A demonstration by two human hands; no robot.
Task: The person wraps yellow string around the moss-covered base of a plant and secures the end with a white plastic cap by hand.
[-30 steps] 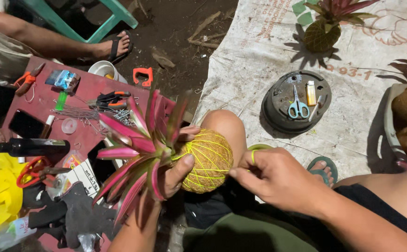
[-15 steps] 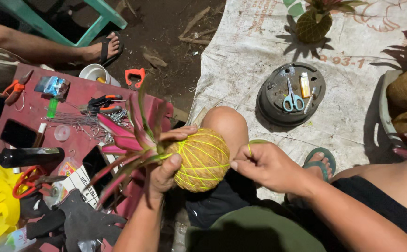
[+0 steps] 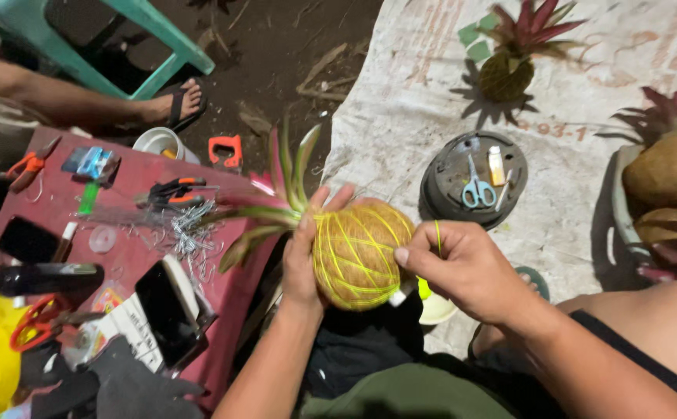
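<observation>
Grip, left hand (image 3: 301, 256): closed round the neck end of a moss ball (image 3: 360, 254) bound with yellow-green string, fingers laid over its top beside the red-and-green leaves (image 3: 276, 194) of the plant rooted in it. Grip, right hand (image 3: 462, 268): pinched shut on the yellow-green string (image 3: 437, 234), thumb tip touching the ball's right side. Ball held in the air above the person's lap, between the red tabletop (image 3: 133, 256) and a pale printed sheet (image 3: 586, 140) spread on the ground. Tabletop: black phone (image 3: 169, 309), loose metal staples (image 3: 187, 229), orange-handled pliers (image 3: 175, 190). Sheet: round dark tray (image 3: 441, 186) carrying blue-handled scissors (image 3: 476, 186); further wrapped plant (image 3: 509, 62) beyond it. Far left: another person's sandalled foot (image 3: 183, 101).
</observation>
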